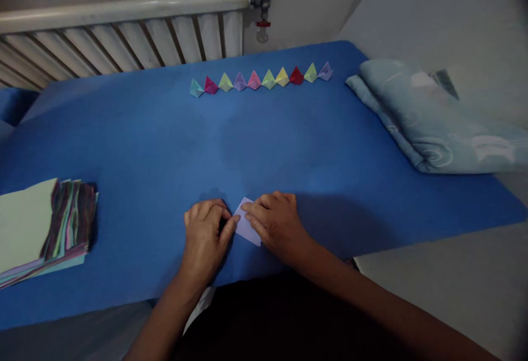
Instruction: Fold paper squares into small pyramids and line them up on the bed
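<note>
A small folded piece of lilac paper (247, 230) lies on the blue surface (165, 146), near the front edge and between my hands. My left hand (208, 226) touches its left corner with the thumb, the fingers curled beside it. My right hand (277, 222) presses on its upper right part with the thumb and index fingertip. Part of the paper is hidden under the right fingers. Farther back, a row of several folded paper pieces (254, 80) in teal, magenta, green, purple, pink, yellow and red runs from left to right.
At the left sits a thick stack of coloured paper sheets (27, 223). A folded light-blue blanket (449, 124) lies at the right. Behind the surface are a white radiator (165, 39) and a pipe with a red valve (264, 23).
</note>
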Tool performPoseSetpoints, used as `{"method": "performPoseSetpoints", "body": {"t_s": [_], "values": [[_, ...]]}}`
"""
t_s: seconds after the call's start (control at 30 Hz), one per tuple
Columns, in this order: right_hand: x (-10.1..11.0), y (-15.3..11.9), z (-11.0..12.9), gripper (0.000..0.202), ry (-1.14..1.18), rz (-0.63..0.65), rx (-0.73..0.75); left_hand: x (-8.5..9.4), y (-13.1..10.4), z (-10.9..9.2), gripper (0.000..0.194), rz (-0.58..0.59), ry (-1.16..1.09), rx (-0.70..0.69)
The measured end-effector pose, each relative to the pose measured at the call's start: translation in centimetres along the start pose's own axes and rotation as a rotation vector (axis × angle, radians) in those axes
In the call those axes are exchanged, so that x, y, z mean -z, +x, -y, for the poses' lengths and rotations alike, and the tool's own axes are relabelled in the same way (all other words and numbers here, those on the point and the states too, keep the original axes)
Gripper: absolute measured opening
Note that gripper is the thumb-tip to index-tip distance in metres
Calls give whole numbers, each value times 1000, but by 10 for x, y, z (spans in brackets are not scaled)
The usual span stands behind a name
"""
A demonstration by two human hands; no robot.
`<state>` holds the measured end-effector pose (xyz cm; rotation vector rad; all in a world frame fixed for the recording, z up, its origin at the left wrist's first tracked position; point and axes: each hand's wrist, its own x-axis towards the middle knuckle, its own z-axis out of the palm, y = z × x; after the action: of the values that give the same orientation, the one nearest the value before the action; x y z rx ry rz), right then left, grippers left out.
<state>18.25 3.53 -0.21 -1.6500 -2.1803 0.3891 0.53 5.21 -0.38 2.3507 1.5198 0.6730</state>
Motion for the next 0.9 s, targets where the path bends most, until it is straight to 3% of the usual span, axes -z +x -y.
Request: {"method": "performPoseSetpoints", "body": {"t_s": [0.2,0.3,0.47,0.73,0.8,0.9], "values": [[1,-1,1,28,-34,2,-22,1,-2,6,12,-40,104,-84],[2,-2,1,29,-62,7,-19,1,-3,4,17,-58,171,-227],[5,-2,0,30,-106,38,-6,4,-7,5,32,19,174,-472],[5,-1,-2,27,-86,10,20,13,-33,-8,39,23,320,-438],[5,-2,-3,27,-72,-8,39,15,-30,-14,36,42,329,-422],[4,-3,-5,27,-45,-48,74,18,-5,-17,22,133,275,-376]]}}
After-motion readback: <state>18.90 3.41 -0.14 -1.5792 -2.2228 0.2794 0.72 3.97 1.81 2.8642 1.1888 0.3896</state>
